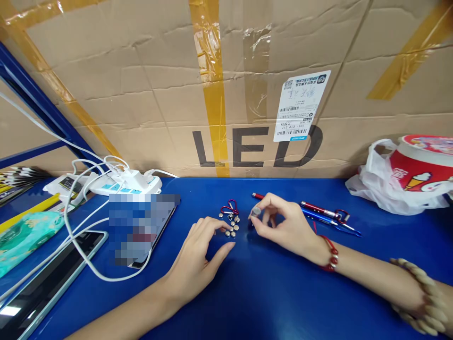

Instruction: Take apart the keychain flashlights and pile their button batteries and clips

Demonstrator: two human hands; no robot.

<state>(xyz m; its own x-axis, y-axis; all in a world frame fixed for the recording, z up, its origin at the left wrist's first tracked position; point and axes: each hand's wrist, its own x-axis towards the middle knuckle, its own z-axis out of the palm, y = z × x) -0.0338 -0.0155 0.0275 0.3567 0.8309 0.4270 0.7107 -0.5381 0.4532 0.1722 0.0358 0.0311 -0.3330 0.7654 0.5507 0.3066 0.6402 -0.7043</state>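
Between the thumb and index finger of my right hand (283, 224) is a small silvery piece (256, 212), short and round; its exact kind is hard to make out. My left hand (201, 252) is open, thumb and fingers apart, its fingertips at the edge of a cluster of button cells (232, 229); whether they touch is unclear. Just behind the cells lies a red carabiner clip (230, 208) with metal parts. Beyond my right hand, a red laser pointer (320, 209) with a clip at its end lies beside a blue pen (323, 218). Another red pen-shaped thing (257, 195) is partly hidden by that hand.
On the left are a phone (166, 226), partly blurred, a second phone (53, 288), white cables and a power strip (145, 185). A large cardboard box (159, 94) walls off the back of the blue table (255, 297). A red bucket (417, 165) in a plastic bag stands right.
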